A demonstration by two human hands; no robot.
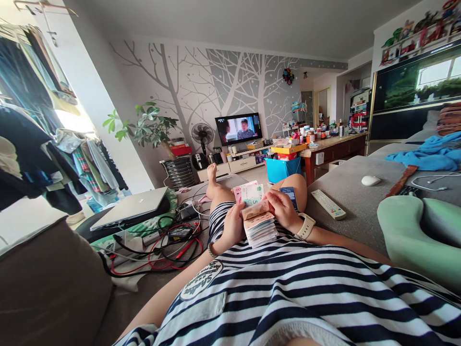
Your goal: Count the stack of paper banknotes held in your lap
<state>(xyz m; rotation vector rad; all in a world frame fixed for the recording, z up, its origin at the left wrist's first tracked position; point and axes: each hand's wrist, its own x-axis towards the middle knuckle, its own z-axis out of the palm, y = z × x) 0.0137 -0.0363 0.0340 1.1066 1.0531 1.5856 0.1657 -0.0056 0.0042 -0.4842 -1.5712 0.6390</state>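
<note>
I lie back on a grey sofa in a striped shirt, legs stretched out. A thick stack of banknotes rests over my lap, gripped from the left by my left hand, which wears a bracelet. My right hand, with a white watch at the wrist, pinches the top notes and bends them up. A few pink and green notes stand fanned above the stack. A dark blue card or phone lies on my right thigh just behind the right hand.
A TV remote and a white mouse lie on the sofa to the right, near a green cushion. A closed laptop and tangled cables are on the left. A television plays ahead.
</note>
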